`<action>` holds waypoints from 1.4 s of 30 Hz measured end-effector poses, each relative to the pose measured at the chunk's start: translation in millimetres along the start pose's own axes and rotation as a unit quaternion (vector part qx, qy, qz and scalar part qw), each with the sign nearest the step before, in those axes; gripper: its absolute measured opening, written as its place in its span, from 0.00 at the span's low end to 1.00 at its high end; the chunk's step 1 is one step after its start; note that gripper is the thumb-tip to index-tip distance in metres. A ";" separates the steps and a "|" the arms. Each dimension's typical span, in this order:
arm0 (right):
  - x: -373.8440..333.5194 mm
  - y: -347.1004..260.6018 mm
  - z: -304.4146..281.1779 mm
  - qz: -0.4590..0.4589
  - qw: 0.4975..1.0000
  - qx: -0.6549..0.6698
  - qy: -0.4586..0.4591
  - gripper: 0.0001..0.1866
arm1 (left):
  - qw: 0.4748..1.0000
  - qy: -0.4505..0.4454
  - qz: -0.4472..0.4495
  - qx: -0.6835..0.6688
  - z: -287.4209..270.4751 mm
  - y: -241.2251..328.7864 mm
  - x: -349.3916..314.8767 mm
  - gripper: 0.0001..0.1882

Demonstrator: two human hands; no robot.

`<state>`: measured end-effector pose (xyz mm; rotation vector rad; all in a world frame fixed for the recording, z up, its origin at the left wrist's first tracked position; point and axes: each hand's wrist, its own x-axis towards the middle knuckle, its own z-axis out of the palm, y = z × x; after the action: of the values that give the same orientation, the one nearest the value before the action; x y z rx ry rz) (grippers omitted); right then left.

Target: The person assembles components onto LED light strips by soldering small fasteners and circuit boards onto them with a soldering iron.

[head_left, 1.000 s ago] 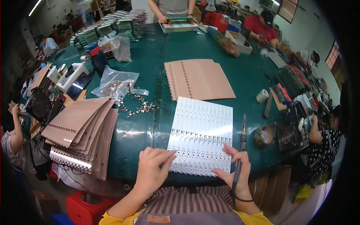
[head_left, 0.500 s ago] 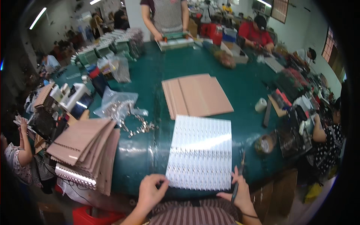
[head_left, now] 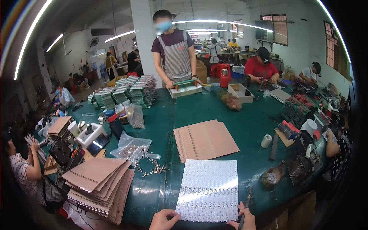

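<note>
A white LED circuit board panel (head_left: 209, 191), covered in rows of small components, lies flat before me at the table's near edge. My left hand (head_left: 165, 219) is closed in a pinch at its lower left corner. At the lower right corner my right hand (head_left: 245, 218) grips a soldering iron (head_left: 248, 202), its thin tip pointing away from me beside the panel's right edge. Both hands are partly cut off by the lower edge. Just beyond the panel lie brown notched boards (head_left: 207, 140), stacked and overlapping.
On the left stand a fanned stack of brown boards (head_left: 96, 174), a bag of small metal parts (head_left: 132, 147) with several spilled, and a dark bottle (head_left: 115, 124). On the right are a white roll (head_left: 266, 140), a dark bar (head_left: 273, 147) and a round tin (head_left: 271, 176). Co-workers surround the green table (head_left: 161, 111).
My view has tilted upward, so the table, panel and hands appear lower in the picture. Both hands stay at the panel's near corners, and the soldering iron remains in my right hand.
</note>
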<state>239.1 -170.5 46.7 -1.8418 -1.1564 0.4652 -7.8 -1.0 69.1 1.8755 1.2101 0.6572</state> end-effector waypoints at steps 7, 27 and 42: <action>0.0 8.4 -6.3 0.022 0.999 0.031 -0.019 0.27 | 0.999 -0.035 -0.017 0.018 -4.3 6.0 -6.5 0.11; 3.2 4.4 -6.4 0.003 1.000 0.017 0.004 0.25 | 0.997 -0.064 -0.034 0.022 -3.6 -1.8 -6.5 0.10; 9.8 -16.5 4.4 -0.093 0.986 0.072 0.116 0.25 | 0.988 -0.049 -0.108 -0.097 -17.0 8.9 3.7 0.02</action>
<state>232.3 -157.1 59.4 -1.5981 -1.0933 0.2155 -14.7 6.2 85.8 1.5710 1.2198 0.5372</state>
